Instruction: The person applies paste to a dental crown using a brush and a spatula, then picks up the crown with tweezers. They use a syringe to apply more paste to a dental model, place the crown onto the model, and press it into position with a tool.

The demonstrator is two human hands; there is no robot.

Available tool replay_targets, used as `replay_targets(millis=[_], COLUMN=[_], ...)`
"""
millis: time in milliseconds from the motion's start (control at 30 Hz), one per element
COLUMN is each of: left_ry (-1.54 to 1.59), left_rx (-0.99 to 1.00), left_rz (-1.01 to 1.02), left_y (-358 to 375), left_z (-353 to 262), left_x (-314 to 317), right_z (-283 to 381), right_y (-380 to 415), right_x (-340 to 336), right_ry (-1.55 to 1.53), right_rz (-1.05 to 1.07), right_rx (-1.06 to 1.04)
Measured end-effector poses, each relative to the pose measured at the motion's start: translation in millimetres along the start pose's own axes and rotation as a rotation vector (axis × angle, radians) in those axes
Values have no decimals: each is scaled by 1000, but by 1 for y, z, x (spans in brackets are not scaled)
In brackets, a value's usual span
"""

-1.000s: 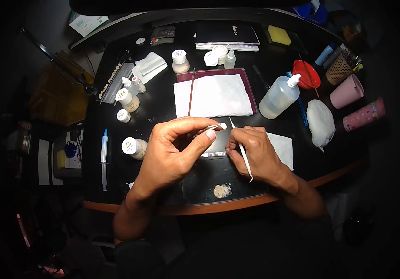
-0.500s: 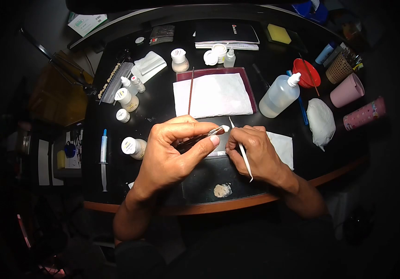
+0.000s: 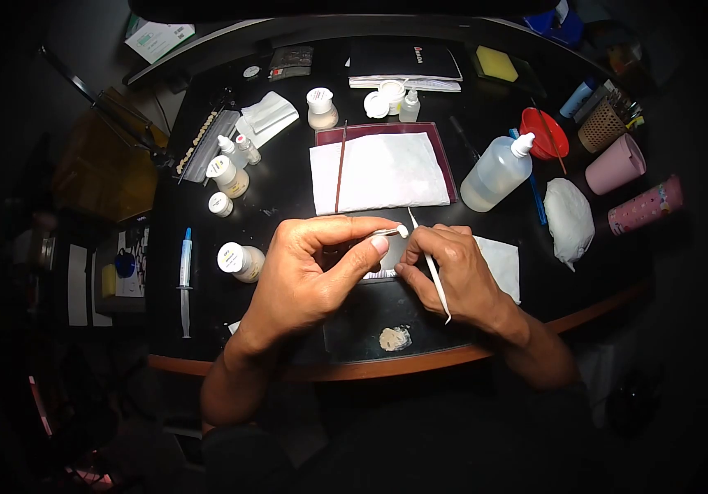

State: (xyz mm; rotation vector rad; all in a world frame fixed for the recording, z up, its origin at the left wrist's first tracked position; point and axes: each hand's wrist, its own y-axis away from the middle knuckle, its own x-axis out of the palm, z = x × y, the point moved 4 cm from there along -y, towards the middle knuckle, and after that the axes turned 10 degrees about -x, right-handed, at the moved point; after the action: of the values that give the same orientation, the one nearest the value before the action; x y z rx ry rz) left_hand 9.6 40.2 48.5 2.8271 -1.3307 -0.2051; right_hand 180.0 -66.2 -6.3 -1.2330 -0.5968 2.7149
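My left hand (image 3: 304, 272) is closed on metal tweezers (image 3: 387, 233), pinched between thumb and forefinger, most of their length hidden behind the hand. At their tips sits a small white tooth crown (image 3: 403, 231). My right hand (image 3: 465, 267) grips a slim white double-ended carver (image 3: 438, 290) like a pen. Its upper tip rises just beside the crown. Beneath both hands lies a greyish slab (image 3: 392, 253), partly covered by them. Nearer the desk's front edge is a crumbly beige lump (image 3: 395, 338).
Ahead lies a folded white tissue (image 3: 387, 173) with a thin brush (image 3: 341, 169) on it. A squeeze bottle (image 3: 495, 174) and red bowl (image 3: 543, 133) stand to the right. Powder jars (image 3: 240, 262) and a syringe (image 3: 185, 280) are on the left.
The left hand has turned slightly, so the crown shows a different side and less of the tweezers is visible. The carver stays close beside it. The whole view has shifted a little.
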Motion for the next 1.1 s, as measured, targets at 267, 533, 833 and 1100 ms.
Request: replay_targets(millis=[267,533,833,1100], left_ry=[-33,-84,-53,-65], left_rx=[7,-33,-19,-15], left_rz=[-3,39,35,35], left_y=[0,0,0,0], left_z=[2,0,3,3], left_x=[0,2,2,1], right_z=[1,5,4,5], right_y=[-1,-4,-5,-5], right_x=[-1,-4,-6,-7], right_ry=[26,22,-17,-28], right_rz=[-10,-35,-39,-40], right_rx=[4,-8,-9,-9])
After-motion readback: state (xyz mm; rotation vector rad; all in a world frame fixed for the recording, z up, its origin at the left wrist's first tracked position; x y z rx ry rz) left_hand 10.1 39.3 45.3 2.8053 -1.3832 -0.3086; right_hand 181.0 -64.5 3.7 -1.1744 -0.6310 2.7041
